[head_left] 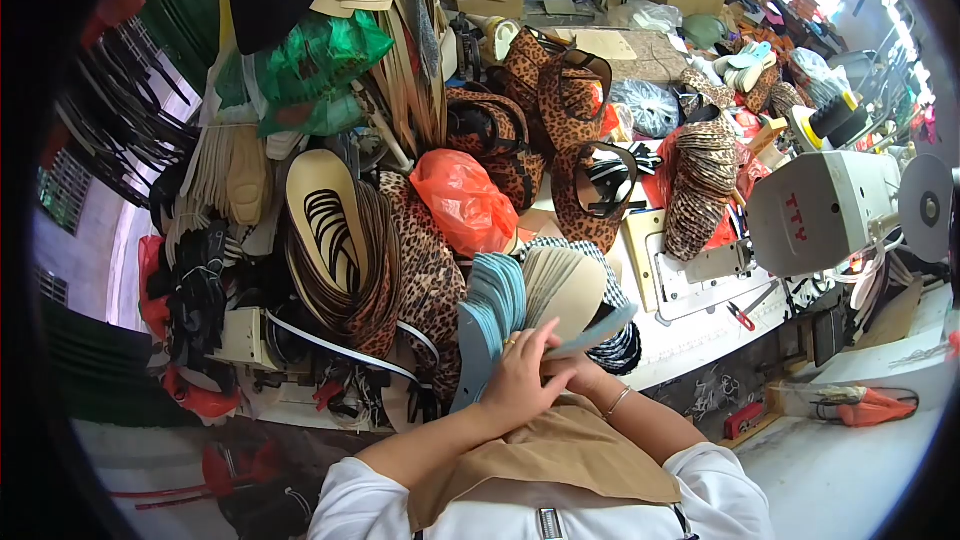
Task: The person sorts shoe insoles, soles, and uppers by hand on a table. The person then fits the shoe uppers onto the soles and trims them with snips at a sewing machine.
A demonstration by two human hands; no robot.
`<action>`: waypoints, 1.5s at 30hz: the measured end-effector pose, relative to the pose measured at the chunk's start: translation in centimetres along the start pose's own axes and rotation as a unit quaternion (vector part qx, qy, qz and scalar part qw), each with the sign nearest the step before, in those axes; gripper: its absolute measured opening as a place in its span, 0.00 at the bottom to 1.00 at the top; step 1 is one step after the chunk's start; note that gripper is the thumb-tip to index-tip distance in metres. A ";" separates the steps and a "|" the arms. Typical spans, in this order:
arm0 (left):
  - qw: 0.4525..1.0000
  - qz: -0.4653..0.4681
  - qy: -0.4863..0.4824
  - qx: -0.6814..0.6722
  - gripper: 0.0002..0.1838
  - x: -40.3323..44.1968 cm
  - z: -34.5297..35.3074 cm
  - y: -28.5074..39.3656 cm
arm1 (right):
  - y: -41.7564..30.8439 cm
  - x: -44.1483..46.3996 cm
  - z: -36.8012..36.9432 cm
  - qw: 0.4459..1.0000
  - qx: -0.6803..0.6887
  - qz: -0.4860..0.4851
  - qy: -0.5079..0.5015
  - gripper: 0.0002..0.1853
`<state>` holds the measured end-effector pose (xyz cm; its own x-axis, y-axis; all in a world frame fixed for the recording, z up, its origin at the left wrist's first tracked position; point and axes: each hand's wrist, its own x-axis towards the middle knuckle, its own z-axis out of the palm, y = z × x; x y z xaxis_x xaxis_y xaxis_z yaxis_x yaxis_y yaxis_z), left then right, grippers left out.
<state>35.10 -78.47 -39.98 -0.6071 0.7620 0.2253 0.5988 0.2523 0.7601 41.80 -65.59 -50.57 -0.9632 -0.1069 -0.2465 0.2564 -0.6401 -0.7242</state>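
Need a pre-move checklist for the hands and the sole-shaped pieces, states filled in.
1. Left hand and right hand visible: ok
2. Separate light-blue flat sole-shaped piece at the hands: ok
3. Grip on it fully visible: not ok, fingers overlap
4. Stack of light-blue sole-shaped pieces squared: not ok, fanned
5. Red-handled metal snips apart from hands: ok
6. Piece undamaged underneath: cannot tell

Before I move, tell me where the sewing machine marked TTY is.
The sewing machine is at the right of the head view, on the white table, right of the leopard-print stack.
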 end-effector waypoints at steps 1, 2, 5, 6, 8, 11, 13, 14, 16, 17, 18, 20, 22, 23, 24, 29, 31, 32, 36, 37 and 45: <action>0.999 -0.039 -0.029 -0.022 0.25 0.4 -0.1 -0.2 | 0.2 0.5 -0.7 0.984 -0.172 -0.039 -0.017 0.17; 1.000 0.022 -0.009 0.005 0.15 0.8 -0.1 -0.3 | 0.6 0.6 -0.9 0.984 -0.172 -0.039 -0.018 0.17; 0.997 0.026 0.041 -0.056 0.11 2.1 0.0 -1.5 | -0.1 0.6 -0.4 0.981 -0.191 0.007 0.031 0.23; 0.992 -0.016 0.060 -0.107 0.11 2.3 -0.5 -1.8 | -0.3 0.9 -0.3 0.965 -0.254 -0.051 0.046 0.28; 0.924 -0.224 0.088 -0.298 0.10 2.1 0.2 -4.6 | -1.4 1.0 1.1 0.955 -0.279 -0.083 0.063 0.44; 0.904 -0.167 0.133 -0.371 0.10 2.4 -0.7 -4.2 | -2.4 1.3 2.5 0.963 -0.243 -0.073 0.088 0.48; 0.936 -0.076 0.176 -0.293 0.10 2.2 -0.7 -4.6 | -2.4 1.4 2.4 0.964 -0.247 -0.073 0.074 0.50; 0.937 -0.076 0.175 -0.292 0.10 2.3 -0.8 -4.7 | -2.4 1.5 2.4 0.956 -0.274 -0.078 0.071 0.51; 0.865 -0.156 0.201 -0.432 0.11 3.1 -1.6 -3.7 | -2.4 1.4 2.7 0.948 -0.299 -0.083 0.070 0.53; 0.870 -0.199 0.190 -0.408 0.10 3.6 -2.2 -3.0 | -2.6 1.5 2.8 0.904 -0.386 -0.156 0.093 0.55; 0.871 -0.198 0.189 -0.408 0.10 4.1 -2.2 -3.3 | -3.1 1.6 2.9 0.845 -0.469 -0.228 0.116 0.57; 0.868 -0.208 0.103 -0.439 0.10 4.6 -1.8 -4.4 | -4.0 1.7 3.0 0.859 -0.430 -0.243 0.137 0.57; 0.865 -0.198 0.098 -0.450 0.10 4.1 -1.4 -4.1 | -4.9 1.3 2.8 0.810 -0.542 -0.205 0.091 0.51; 0.844 -0.180 0.113 -0.492 0.10 4.1 -1.4 -3.8 | -4.0 1.3 2.3 0.831 -0.521 -0.184 0.059 0.45; 0.821 -0.162 0.126 -0.533 0.10 4.2 -1.4 -3.6 | -3.5 1.1 2.3 0.846 -0.498 -0.186 0.042 0.44; 0.848 -0.103 0.230 -0.467 0.12 6.7 -2.3 -3.5 | -0.7 0.0 1.6 0.853 -0.486 -0.186 0.043 0.34; 0.811 -0.072 0.268 -0.514 0.12 9.0 -5.5 -1.5 | 0.0 -0.6 0.5 0.864 -0.468 -0.183 0.032 0.29; 0.799 -0.059 0.286 -0.525 0.12 10.0 -7.1 -0.6 | -0.3 -1.1 0.4 0.879 -0.445 -0.161 0.049 0.28; 0.795 -0.126 0.185 -0.564 0.11 9.4 -7.2 -0.4 | -4.1 -2.1 2.6 0.790 -0.500 -0.214 0.285 0.34; 0.801 -0.137 0.153 -0.562 0.12 8.6 -5.7 0.0 | -6.8 -2.7 4.8 0.809 -0.450 -0.243 0.291 0.36; 0.985 -0.044 0.101 -0.132 0.29 3.2 -4.4 -0.3 | -10.1 -2.1 -1.0 0.929 -0.158 -0.233 0.239 0.10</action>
<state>30.72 -78.72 -36.81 -0.7587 0.6026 0.2475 0.3977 0.1277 0.9086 41.35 -58.20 -43.38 -0.8494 0.5242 -0.0608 -0.0966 -0.2677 -0.9586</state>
